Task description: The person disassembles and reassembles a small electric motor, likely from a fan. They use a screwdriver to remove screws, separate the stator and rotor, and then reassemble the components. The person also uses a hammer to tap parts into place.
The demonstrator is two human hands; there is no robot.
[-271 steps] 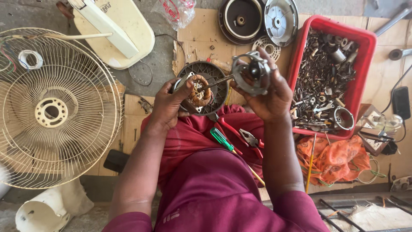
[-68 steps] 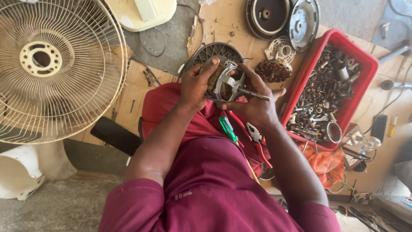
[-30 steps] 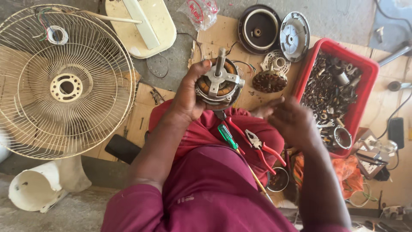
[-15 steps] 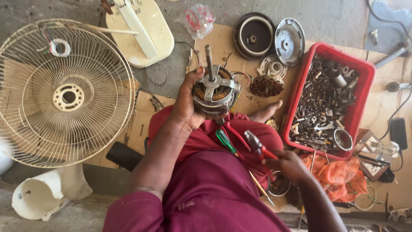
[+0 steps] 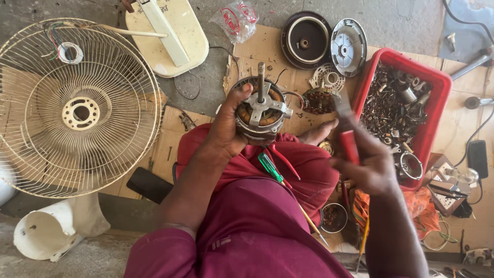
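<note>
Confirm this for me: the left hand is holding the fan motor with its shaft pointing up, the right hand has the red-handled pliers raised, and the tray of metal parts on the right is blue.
Not quite: the tray is red, as the head view shows. The rest holds: the left hand grips the fan motor shaft up, and the right hand raises the red-handled pliers.

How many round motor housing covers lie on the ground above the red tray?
2. A dark round cover lies on the cardboard, and a silver round cover sits right beside it, nearer the red tray. Others may be hidden elsewhere.
</note>
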